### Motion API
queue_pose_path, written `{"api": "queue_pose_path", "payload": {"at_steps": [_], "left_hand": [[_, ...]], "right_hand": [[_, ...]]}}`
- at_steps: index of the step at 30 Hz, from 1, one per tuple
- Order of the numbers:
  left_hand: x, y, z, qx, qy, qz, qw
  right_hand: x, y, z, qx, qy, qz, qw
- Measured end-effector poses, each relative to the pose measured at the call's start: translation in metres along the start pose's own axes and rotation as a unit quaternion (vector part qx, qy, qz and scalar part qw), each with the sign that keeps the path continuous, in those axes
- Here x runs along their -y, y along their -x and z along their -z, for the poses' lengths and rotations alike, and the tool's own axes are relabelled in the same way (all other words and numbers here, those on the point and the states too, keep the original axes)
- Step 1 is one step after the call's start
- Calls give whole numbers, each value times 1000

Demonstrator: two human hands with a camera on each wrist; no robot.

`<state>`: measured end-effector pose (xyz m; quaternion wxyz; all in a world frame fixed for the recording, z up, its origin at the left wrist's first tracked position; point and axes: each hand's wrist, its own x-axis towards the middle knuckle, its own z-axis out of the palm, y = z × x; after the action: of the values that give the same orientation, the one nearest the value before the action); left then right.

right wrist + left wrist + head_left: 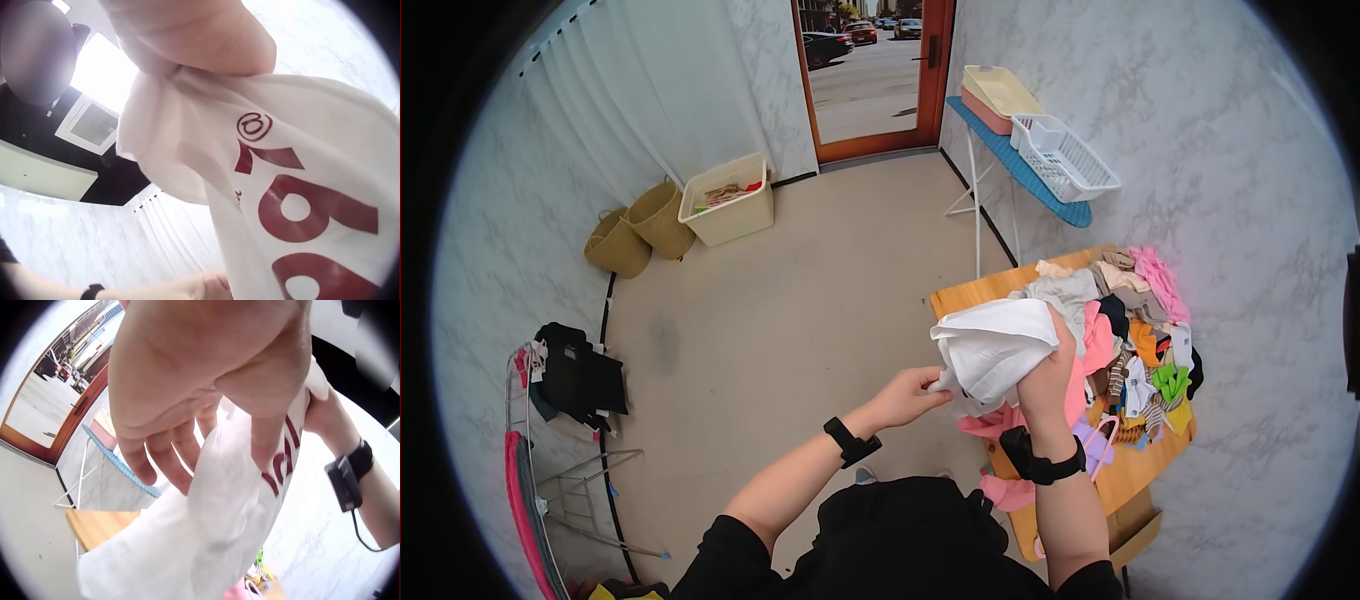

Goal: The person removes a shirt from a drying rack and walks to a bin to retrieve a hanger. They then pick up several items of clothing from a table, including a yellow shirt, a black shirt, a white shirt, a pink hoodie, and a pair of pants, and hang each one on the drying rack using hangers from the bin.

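Head: left hand, right hand forward, gripping cloth.

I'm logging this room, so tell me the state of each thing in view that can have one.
White cloth, loosely bunched, held up
Left hand, pinching the cloth's edge
Right hand, gripping the cloth
Clothes, in a jumbled heap on the table
Ironing board, standing, legs unfolded
Cream bin, open, things inside
Door, appears closed
Curtain, hanging in folds

Clothes on tbl, R; ironing brd behind; baskets L, beside tub.
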<state>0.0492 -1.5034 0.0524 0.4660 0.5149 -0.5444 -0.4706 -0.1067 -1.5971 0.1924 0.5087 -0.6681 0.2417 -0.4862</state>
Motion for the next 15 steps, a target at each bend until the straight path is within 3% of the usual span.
{"api": "queue_pose_path", "payload": {"at_steps": [1,2,4,5,8,9,10,12,13,15], "left_hand": [[2,0,4,-3,2,0,1000],[4,0,13,-81,26,-10,996],[-8,2,38,-231,79,-7,970],[-27,5,55,-302,107,6,947],[-63,8,102,-440,74,-117,887],[-77,8,111,-475,69,-160,862],[-98,10,112,-474,68,-160,863],[-137,16,114,-434,-10,-208,877],[-143,16,110,-413,-103,-186,886],[-160,13,87,-270,-262,-217,901]], "right_hand": [[-4,0,4,-2,17,15,1000],[-5,0,6,0,17,14,1000],[-5,-2,11,-124,1,11,992],[-6,-2,14,-126,2,10,992],[-21,4,30,-98,-25,-52,994],[-34,6,35,8,39,-117,992],[-41,9,37,115,100,-179,972],[-28,15,18,158,184,-42,969],[-22,15,6,175,187,-3,967],[-10,12,-25,193,186,34,963]]}}
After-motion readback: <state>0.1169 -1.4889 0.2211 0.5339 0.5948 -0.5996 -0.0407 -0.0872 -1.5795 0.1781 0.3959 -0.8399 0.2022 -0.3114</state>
